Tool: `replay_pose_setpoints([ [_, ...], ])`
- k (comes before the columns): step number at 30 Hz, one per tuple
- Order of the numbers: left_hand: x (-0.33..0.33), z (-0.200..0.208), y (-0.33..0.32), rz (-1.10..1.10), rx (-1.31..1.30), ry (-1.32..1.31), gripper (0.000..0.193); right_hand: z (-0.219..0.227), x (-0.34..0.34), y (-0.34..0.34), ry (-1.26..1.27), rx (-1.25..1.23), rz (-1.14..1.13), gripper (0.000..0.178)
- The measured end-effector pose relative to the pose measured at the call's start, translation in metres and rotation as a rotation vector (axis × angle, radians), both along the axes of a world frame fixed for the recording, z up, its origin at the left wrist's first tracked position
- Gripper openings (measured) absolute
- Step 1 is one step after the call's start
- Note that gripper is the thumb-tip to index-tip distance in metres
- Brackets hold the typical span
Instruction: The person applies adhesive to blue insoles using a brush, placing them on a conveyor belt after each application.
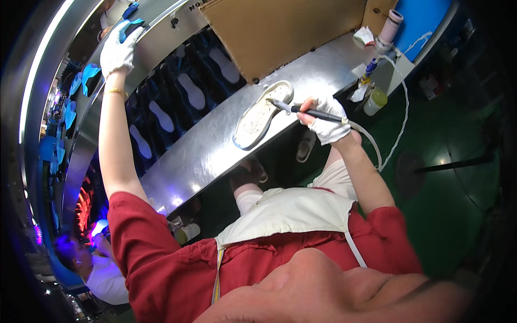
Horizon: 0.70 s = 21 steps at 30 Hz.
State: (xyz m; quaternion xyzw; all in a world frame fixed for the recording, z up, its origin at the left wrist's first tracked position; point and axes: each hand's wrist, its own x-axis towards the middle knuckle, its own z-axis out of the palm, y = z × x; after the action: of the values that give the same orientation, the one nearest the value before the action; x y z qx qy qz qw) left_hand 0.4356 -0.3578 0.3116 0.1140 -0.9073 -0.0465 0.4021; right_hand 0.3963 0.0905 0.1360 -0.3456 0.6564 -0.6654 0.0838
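My right hand (327, 119), in a white glove with bare fingertips, grips a black-handled brush (318, 113) with a pale hose at its rear end. Its bristle tip touches the inside of a white shoe sole (257, 119), which lies on the steel bench with its open side up. Small dark spots show inside the sole. My left hand (118, 51), also gloved, is stretched far up to the left at the steel upper shelf. Its fingers close around a blue curved piece (125, 33), partly hidden by the glove.
Several pale soles (191, 91) lie on the dark rack beyond the steel bench (202, 156). Blue curved pieces (89, 75) line the upper shelf. A large cardboard sheet (285, 37) stands behind the bench. A yellow-lidded jar (375, 101) and the white hose (401, 124) are at right. Another person (105, 277) sits at lower left.
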Motion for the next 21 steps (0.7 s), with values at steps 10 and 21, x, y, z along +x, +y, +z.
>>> replay_pose_setpoints([
  [10,0.128,-0.009,0.084,-1.243,1.161,0.717,0.035,-0.004,-0.010,0.008,-0.123,-0.101,-0.107,0.021],
  [21,0.104,-0.223,0.228,-1.073,2.592,0.071,0.078,0.008,0.028,-0.017,-0.144,-0.042,0.087,0.020],
])
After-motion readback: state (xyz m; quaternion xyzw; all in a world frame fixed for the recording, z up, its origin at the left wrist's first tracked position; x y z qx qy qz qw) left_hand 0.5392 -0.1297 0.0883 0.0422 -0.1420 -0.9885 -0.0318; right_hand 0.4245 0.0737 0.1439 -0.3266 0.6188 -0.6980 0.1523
